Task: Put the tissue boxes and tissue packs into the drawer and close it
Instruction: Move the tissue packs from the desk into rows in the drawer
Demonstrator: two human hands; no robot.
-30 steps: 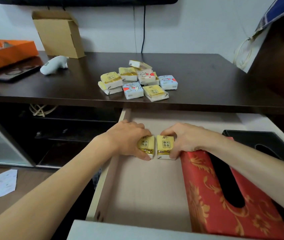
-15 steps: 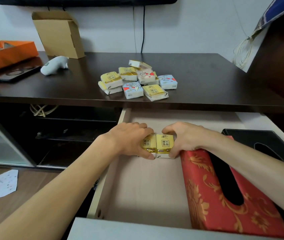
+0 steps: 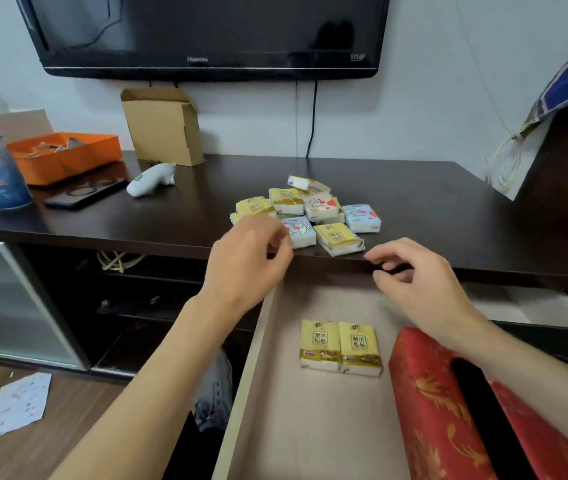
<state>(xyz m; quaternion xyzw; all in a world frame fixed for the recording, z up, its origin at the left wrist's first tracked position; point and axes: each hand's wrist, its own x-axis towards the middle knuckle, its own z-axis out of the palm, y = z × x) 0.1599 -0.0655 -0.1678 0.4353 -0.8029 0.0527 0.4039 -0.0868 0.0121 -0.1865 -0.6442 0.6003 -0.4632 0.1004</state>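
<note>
Hovering hands: left hand (image 3: 248, 261) and right hand (image 3: 414, 282) both up over the worktop (image 3: 448, 202) edge, fingers loosely curled, nothing in them
Drawer (image 3: 310, 427): pulled open
In drawer: two yellow tissue packs (image 3: 340, 348) flat, side by side, touching; red tissue box (image 3: 431, 403) just right of them
Pile of tissue packs (image 3: 310, 213): on worktop near the front edge

I observe both hands empty, left hand (image 3: 248, 261) and right hand (image 3: 414, 285) raised near the pile of tissue packs (image 3: 306, 213), two yellow packs (image 3: 340, 348) lying side by side in the open drawer (image 3: 275, 427).
</note>
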